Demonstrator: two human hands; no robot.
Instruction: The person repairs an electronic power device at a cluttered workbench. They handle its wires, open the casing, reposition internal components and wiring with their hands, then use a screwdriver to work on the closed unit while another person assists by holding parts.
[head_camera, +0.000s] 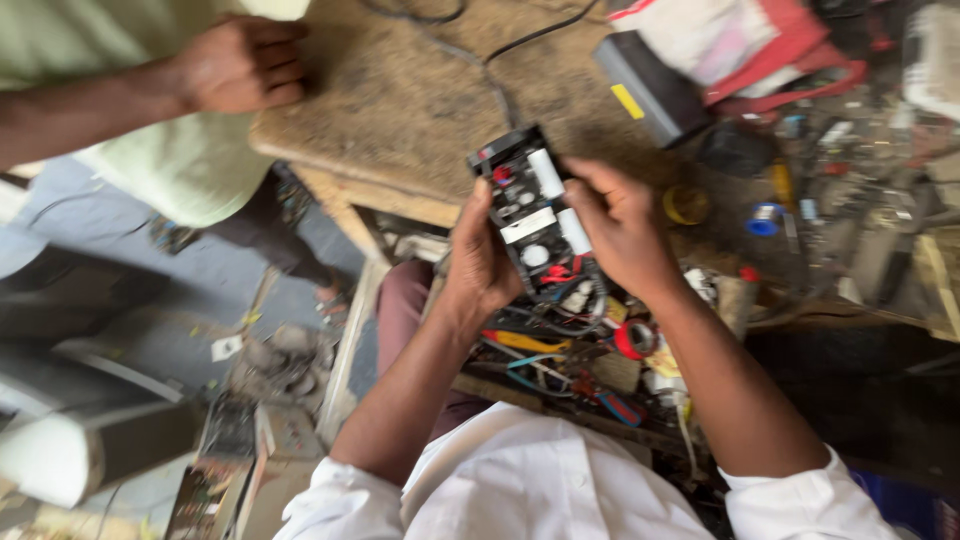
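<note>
I hold a black circuit board (528, 205) with white cylindrical parts and red bits above my lap, tilted toward me. My left hand (478, 260) grips its left edge from below. My right hand (620, 225) clasps its right side, thumb near a white cylinder. Red and black wires (570, 290) hang from the board's lower end.
A worn wooden bench (420, 90) lies ahead with black cables. Another person's hand (240, 65) rests on its left corner. A dark box (650, 85), red-and-white cloth, tape rolls and small tools clutter the right. Pliers and loose wires (560, 365) sit below the board.
</note>
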